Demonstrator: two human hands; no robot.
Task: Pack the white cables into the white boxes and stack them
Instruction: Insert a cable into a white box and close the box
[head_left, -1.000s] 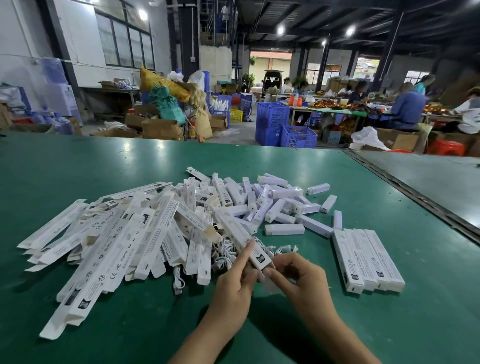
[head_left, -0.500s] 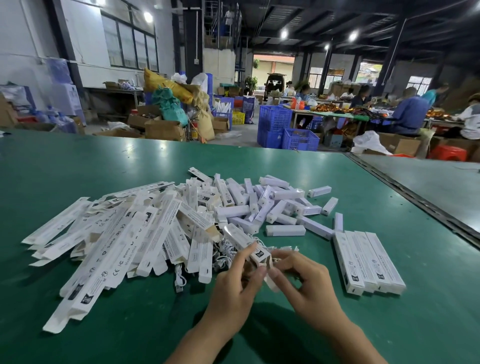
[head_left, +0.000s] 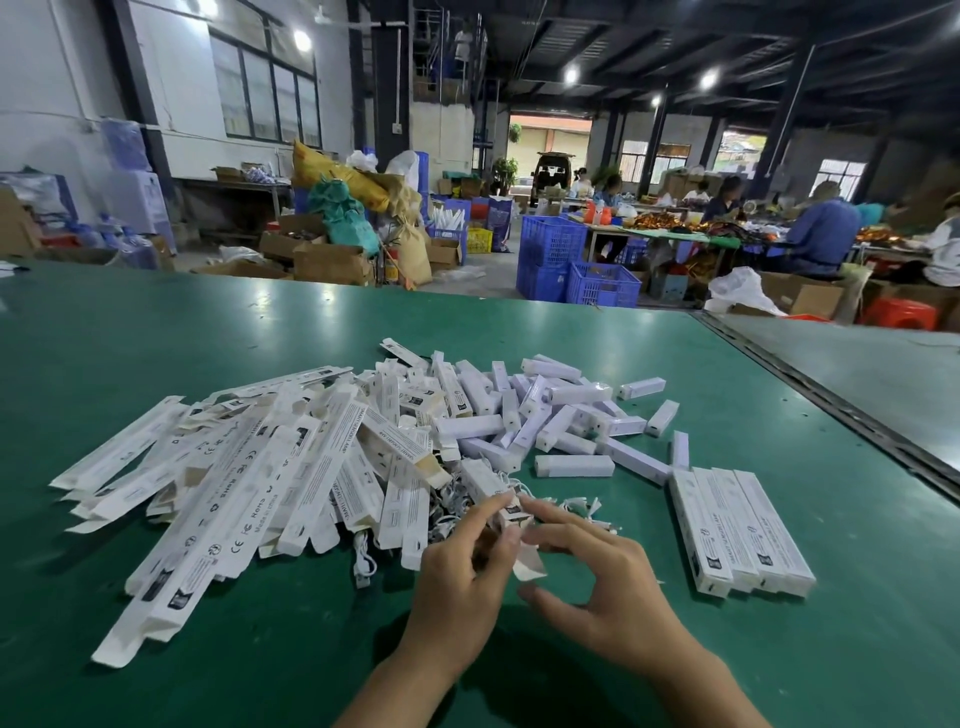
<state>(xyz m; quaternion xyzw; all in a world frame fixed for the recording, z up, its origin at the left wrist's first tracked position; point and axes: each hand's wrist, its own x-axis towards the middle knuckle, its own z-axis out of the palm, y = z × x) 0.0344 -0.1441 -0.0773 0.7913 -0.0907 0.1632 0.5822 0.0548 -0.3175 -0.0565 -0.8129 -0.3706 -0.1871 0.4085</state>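
The left hand (head_left: 457, 582) pinches a white box (head_left: 491, 486) at its near end, fingers closed on it, near the middle of the green worktop (head_left: 779, 649). The right hand (head_left: 608, 587) touches the box's open flap (head_left: 527, 561), fingers spread and gripping nothing. Flat boxes (head_left: 234, 478) lie left, cables (head_left: 452, 506) beside the hands, packed boxes (head_left: 743, 530) right.
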